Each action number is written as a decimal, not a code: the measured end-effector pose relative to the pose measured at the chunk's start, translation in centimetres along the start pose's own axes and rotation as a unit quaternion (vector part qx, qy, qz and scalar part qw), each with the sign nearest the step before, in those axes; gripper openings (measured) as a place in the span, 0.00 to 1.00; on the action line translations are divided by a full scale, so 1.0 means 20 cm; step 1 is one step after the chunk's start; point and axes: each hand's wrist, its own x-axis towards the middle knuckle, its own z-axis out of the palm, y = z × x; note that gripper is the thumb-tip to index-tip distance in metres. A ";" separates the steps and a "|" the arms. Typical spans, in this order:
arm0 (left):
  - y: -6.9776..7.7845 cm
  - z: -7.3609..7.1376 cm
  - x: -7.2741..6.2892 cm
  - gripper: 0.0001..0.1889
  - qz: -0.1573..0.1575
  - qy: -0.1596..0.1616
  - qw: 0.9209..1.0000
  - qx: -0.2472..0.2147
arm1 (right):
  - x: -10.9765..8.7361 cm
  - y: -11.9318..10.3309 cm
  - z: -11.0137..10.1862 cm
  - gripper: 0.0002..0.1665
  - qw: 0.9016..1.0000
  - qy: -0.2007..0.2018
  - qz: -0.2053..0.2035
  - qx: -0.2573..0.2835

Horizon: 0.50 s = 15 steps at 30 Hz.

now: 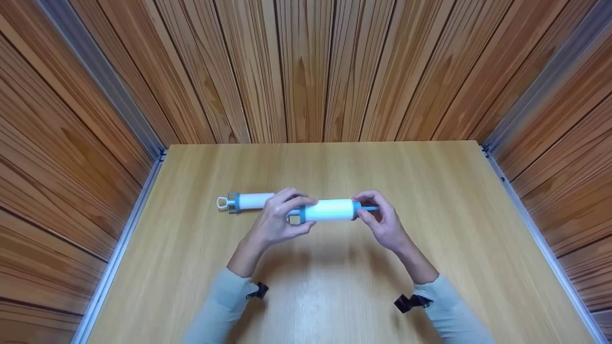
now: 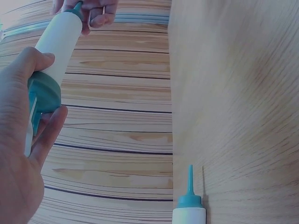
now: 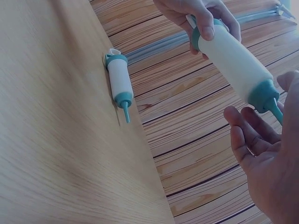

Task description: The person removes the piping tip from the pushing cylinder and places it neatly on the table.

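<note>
A large white syringe (image 1: 330, 210) with teal ends is held level above the table. My left hand (image 1: 282, 215) grips it near the teal collar (image 2: 46, 93) at its plunger end, thumb on the white barrel. At the other end, my right hand (image 1: 380, 220) has its thumb and fingers about the teal nozzle cap (image 3: 264, 95); the thin nozzle (image 1: 369, 208) points right, between the fingers. A second, similar syringe (image 3: 120, 79) lies on the table behind my left hand, its white loop handle (image 1: 222, 203) to the left. The left hand hides its nozzle half in the head view.
The wooden table (image 1: 306, 167) ends at a wood-plank wall (image 1: 306, 71) at the back. Plank walls with grey metal rails (image 1: 119, 248) run along both sides. A small black wrist camera (image 1: 258, 290) sits at each sleeve cuff.
</note>
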 end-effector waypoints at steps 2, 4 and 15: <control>0.00 0.00 0.00 0.20 0.003 0.002 1.000 -0.002 | 0.00 0.00 0.00 0.14 1.000 -0.001 0.007 -0.003; 0.00 0.00 0.00 0.20 0.004 0.004 1.000 -0.003 | 0.00 0.00 0.00 0.13 1.000 -0.002 0.014 -0.004; 0.01 -0.01 0.00 0.21 0.001 -0.003 1.000 -0.003 | 0.00 -0.01 -0.01 0.13 1.000 -0.005 0.014 -0.001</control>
